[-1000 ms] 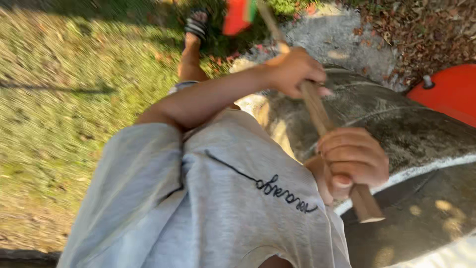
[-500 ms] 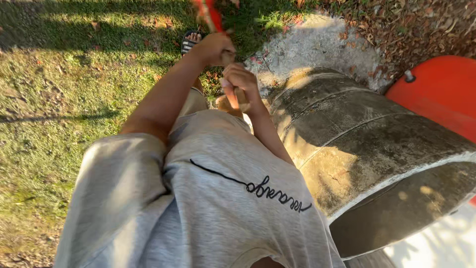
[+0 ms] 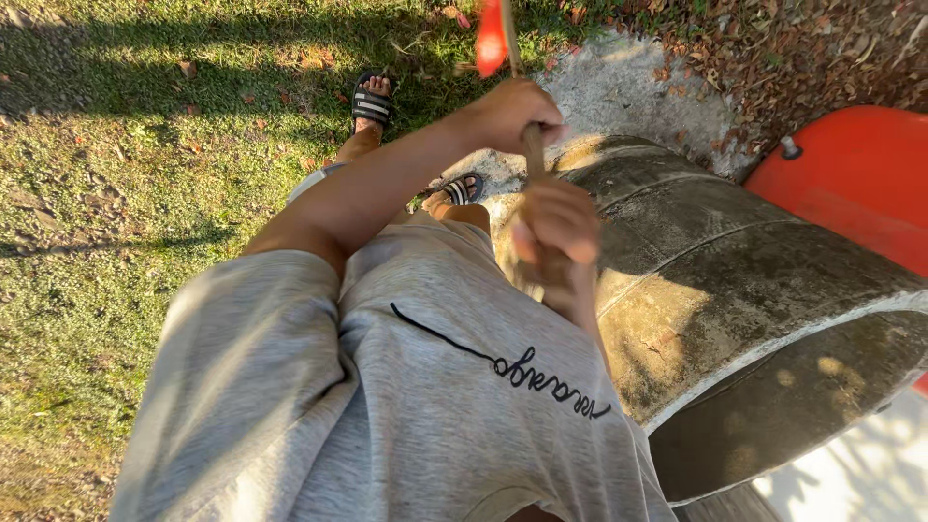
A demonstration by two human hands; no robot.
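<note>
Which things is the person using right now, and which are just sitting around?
In use:
- wooden stick with a red end
- left hand, gripping the stick higher up
- right hand, gripping it lower down

Just sitting around:
- big concrete ring
- orange tub
- dry leaves
- grass

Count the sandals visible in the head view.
2. One black striped sandal is on the grass, at the top of the picture. The other sandal is nearer, by the concrete cylinder, partly hidden behind the left arm.
</note>
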